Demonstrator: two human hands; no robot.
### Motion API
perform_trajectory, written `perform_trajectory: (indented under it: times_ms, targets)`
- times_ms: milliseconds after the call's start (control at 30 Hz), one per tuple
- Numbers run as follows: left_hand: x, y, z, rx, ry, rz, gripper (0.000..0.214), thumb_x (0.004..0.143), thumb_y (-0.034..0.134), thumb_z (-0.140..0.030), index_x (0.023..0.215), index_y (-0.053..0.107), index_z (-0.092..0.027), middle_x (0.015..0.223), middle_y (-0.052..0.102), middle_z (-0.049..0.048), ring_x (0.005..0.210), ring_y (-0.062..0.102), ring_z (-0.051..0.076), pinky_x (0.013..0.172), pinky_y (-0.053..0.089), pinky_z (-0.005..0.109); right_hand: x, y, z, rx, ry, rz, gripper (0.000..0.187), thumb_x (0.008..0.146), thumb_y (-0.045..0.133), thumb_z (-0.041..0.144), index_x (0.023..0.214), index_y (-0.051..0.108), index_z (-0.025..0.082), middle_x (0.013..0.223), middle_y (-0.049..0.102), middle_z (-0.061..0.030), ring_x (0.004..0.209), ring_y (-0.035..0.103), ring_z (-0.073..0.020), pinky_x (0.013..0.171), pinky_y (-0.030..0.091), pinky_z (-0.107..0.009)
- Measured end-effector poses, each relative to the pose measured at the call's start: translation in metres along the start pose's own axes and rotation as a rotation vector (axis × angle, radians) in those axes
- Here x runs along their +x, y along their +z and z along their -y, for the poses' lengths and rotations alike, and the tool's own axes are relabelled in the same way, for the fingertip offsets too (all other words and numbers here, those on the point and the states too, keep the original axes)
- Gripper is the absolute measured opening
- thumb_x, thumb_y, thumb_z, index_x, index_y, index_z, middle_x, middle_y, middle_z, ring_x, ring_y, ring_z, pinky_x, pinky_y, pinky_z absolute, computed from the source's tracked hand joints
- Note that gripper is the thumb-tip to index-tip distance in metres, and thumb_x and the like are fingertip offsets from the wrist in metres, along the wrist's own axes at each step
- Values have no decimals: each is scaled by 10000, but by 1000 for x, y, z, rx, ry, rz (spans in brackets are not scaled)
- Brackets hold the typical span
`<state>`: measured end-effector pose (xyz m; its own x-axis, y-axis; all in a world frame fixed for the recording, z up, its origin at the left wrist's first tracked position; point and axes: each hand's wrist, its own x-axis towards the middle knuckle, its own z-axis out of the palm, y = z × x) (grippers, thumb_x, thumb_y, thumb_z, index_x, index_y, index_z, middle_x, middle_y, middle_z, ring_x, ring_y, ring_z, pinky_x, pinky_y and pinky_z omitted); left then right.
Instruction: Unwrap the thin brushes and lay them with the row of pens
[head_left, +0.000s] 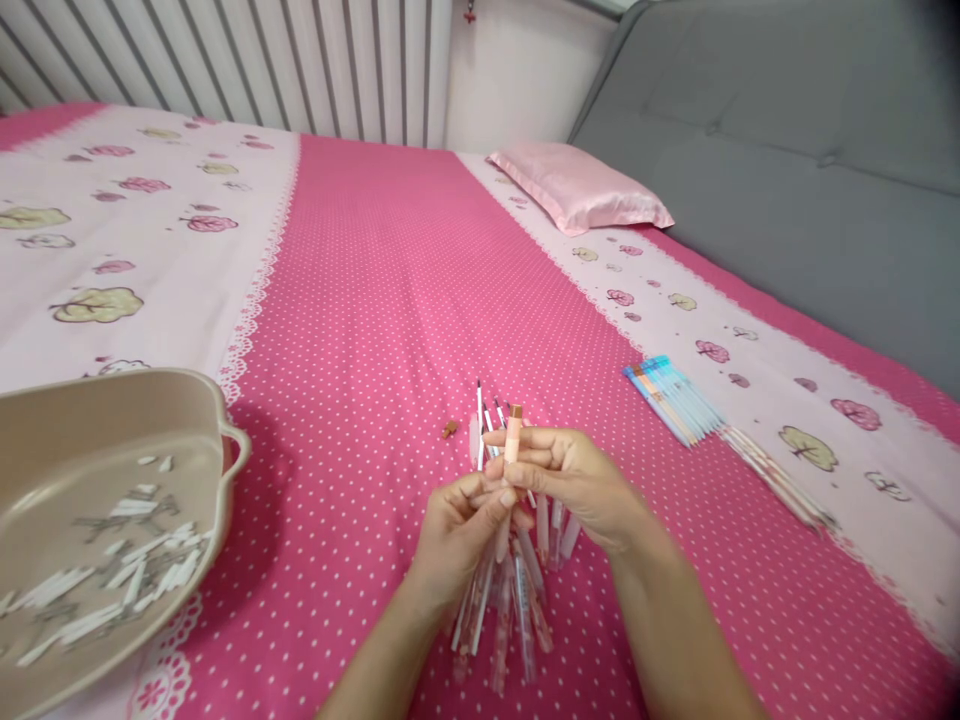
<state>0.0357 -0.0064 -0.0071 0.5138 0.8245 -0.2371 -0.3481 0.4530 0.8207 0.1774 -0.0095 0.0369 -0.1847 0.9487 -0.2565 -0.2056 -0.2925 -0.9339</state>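
Observation:
Both hands meet at the bottom middle of the head view around an upright, peach-coloured pen (513, 440) with a brown top end. My left hand (466, 515) pinches its lower part between thumb and fingers. Higher up, my right hand (574, 480) grips the barrel, thumb in front. Under and behind the hands lies a loose pile of clear and pinkish pen barrels (523, 610) and thin white refills (480, 405) with dark tips; the hands hide part of it. A small brown piece (449, 429) rests just left of the pile.
A beige basin (210, 400) at left holds many white and grey slim pieces. To the right, blue-topped pens (671, 398) lie in a row, with pale slim pens (780, 480) beside them. A pink pillow (577, 185) lies near the grey headboard (787, 130).

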Motion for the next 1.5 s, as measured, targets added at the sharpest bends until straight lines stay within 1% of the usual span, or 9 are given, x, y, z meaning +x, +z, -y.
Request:
perform_trajectory:
  times_ms: [167,300,400,567,767,900,1067,1300,1500]
  targets:
    - [0,3,-1,32,96,-82,290,681,732,-403,719,654,-126,595,624,16,524,532,94,501,395,186,3,7,-3,-57,-30,-53,434,725,715,297,1130,616,178,759,686,-28,576,594,-93,508,449,-194]
    - [0,4,-2,44,155,-135,246,740,687,-368,816,637,-140,659,624,14,572,546,104,544,425,200,7,14,-6,-65,-80,-95,421,777,660,343,1162,570,201,878,690,-46,762,643,-136,672,505,-255]
    - [1,0,-5,106,209,-241,218,780,647,-360,852,622,-156,710,624,4,549,525,88,554,431,202,9,16,-7,-96,-151,-145,334,828,595,360,1126,576,212,1011,668,-58,908,626,-138,832,486,-289]
    - [9,-17,-7,140,229,-372,224,794,626,-388,865,617,-176,1037,635,47,825,601,134,749,471,234,12,8,-10,-169,-165,-275,304,829,592,371,1090,580,217,1058,654,-57,957,608,-144,883,463,-301]
    - [21,-32,-4,-102,154,-312,243,783,651,-360,941,642,-175,1137,622,62,1077,568,185,977,418,315,14,3,-13,-163,-161,-292,297,816,597,380,1065,585,219,1054,650,-66,915,620,-166,743,503,-292]
    - [23,-33,-5,-176,121,-340,164,805,633,-281,914,667,-164,1163,623,66,1158,528,178,1032,383,300,14,2,-12,-150,-179,-295,295,814,601,366,1059,589,202,1038,658,-69,898,618,-150,788,488,-288]
    - [20,-28,-12,-218,125,-339,117,826,601,-240,882,672,-165,1199,615,71,1172,529,180,1024,406,287,16,2,-13,-154,-179,-312,311,801,614,351,1061,589,181,1025,667,-74,901,614,-146,827,469,-290]
    - [8,-15,-18,-249,108,-93,150,839,595,-299,837,667,-167,1280,560,65,1157,543,204,981,449,288,17,4,-15,-172,-171,-305,313,791,621,374,1060,600,216,1054,652,-75,885,637,-183,712,519,-309]
    - [2,-7,-12,-132,75,21,188,820,613,-347,837,661,-167,1167,622,81,1039,598,218,851,496,288,15,5,-14,-195,-178,-304,231,786,626,368,923,611,182,849,680,-53,654,634,-142,653,523,-307]
